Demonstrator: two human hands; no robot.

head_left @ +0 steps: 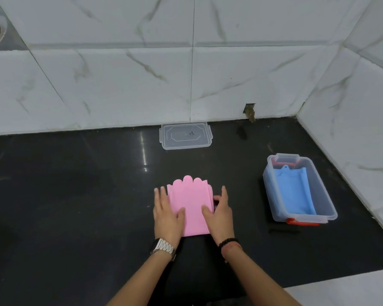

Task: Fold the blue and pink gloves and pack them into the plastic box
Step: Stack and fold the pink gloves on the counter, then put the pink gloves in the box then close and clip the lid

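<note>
The pink glove (191,202) lies folded on the black counter, its scalloped fingertips pointing away from me. My left hand (166,214) rests flat along its left edge, thumb on top of the glove. My right hand (219,214) lies along the right edge, thumb on the glove and fingers curled round the side. The clear plastic box (325,202) with red latches stands to the right, with the folded blue glove (294,193) lying inside it.
The box's clear lid (185,136) lies flat near the back wall. White marble-tiled walls close the counter at the back and right. A white ledge (345,288) shows at the bottom right. A small hole (249,111) is in the back wall.
</note>
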